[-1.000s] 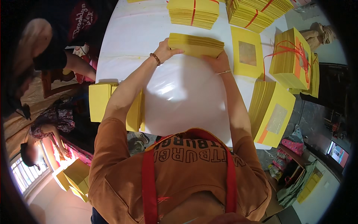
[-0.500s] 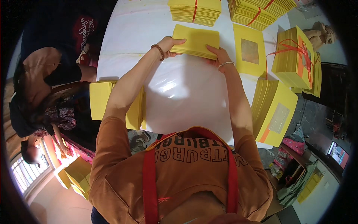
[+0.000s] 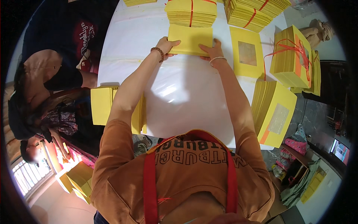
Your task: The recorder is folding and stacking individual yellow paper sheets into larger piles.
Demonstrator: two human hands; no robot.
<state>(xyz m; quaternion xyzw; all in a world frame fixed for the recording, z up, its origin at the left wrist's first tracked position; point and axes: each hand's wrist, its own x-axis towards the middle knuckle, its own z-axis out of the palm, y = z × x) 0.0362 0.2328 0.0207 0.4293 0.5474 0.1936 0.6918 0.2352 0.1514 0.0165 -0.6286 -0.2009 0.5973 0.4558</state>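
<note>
A stack of yellow paper envelopes point(image 3: 190, 39) lies level between my hands over the far middle of the white-covered table point(image 3: 186, 115). My left hand point(image 3: 166, 45) is closed on its left end, thumb on top and fingers largely hidden underneath. At the right end, my right hand point(image 3: 213, 51) grips the near corner, its thumb on the top face. Right behind the stack stands a bundle of yellow envelopes point(image 3: 182, 19) tied with red ribbon. A flat yellow envelope with a clear window point(image 3: 238, 69) lies to the right of my right hand.
More ribbon-tied bundles point(image 3: 244, 16) stand at the far right. Nearer, another tied bundle point(image 3: 283, 56) and a leaning envelope stack point(image 3: 266, 128) line the right edge. Beside my left forearm sits another yellow stack point(image 3: 101, 108). A person point(image 3: 56, 123) is at the left.
Both hands have shifted the envelope stack slightly left, up close against the tied bundle behind it. My right hand's fingers have moved along the stack's right end. The view has shifted a little.
</note>
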